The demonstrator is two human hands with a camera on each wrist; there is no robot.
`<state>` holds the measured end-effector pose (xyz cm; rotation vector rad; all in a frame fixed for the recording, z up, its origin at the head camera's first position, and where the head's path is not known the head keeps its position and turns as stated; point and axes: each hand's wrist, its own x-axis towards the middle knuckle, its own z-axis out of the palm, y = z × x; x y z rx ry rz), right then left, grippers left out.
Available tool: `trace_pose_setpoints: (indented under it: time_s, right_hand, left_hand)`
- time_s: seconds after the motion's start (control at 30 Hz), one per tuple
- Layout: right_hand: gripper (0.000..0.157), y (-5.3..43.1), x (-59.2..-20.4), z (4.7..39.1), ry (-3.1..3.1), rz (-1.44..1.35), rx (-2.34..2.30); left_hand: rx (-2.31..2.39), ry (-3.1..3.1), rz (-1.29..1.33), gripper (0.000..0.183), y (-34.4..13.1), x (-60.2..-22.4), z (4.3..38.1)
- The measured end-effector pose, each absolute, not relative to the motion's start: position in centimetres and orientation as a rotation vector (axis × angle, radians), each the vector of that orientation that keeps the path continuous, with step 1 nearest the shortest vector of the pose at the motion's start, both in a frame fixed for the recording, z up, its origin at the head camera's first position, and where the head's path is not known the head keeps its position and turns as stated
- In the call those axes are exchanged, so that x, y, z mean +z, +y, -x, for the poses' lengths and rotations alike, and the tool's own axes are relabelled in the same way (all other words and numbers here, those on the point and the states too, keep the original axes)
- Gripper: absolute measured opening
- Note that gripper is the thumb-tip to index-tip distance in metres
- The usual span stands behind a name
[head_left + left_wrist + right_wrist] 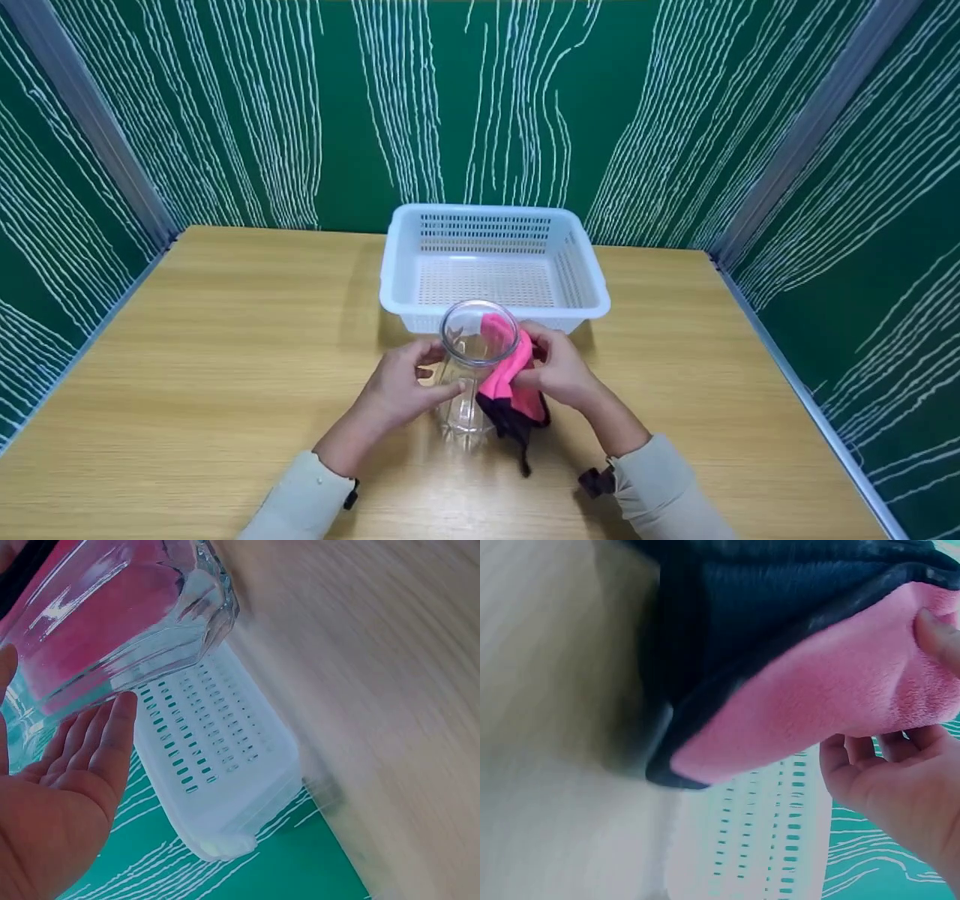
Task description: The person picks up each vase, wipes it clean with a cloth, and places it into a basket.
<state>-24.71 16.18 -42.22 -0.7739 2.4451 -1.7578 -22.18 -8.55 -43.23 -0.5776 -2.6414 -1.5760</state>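
In the head view a clear glass jar (459, 401) stands upright near the middle of the table, its round mouth facing up. My left hand (401, 382) grips the jar's left side, thumb across the front and fingers behind. My right hand (562, 367) holds a pink cloth with dark edging (517, 375) against the jar's right side, one end of it at the rim. The right wrist view shows the cloth's fuzzy pink face (802, 690) and dark underside, pinched between thumb and fingers. Through the glass in the left wrist view, the cloth shows as pink.
A white slotted plastic basket (592, 300) sits on the wooden table (247, 337) just behind the jar and hands. Green panels with white wavy lines (480, 112) enclose the table at the back and on both sides, with metal posts at the corners.
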Motion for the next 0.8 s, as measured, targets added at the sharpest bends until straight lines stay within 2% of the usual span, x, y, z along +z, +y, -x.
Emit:
trace_pose_setpoints:
  time_s: [0.3, 0.6, 0.8]
  right_hand:
    - [0.045, 16.2, -41.3, 24.0, 2.420, 0.731, -1.798]
    - [0.033, 16.0, -41.0, 24.0, 2.598, 0.669, -1.527]
    - [0.026, 16.2, -41.7, 23.9, 2.636, 0.702, -1.506]
  left_hand:
    - [-1.605, -2.664, 0.647, 0.050, -8.6, -43.1, 22.3]
    - [-1.658, -2.675, 0.612, 0.052, -8.8, -43.0, 22.2]
    - [-1.693, -2.638, 0.632, 0.052, -8.8, -43.2, 22.3]
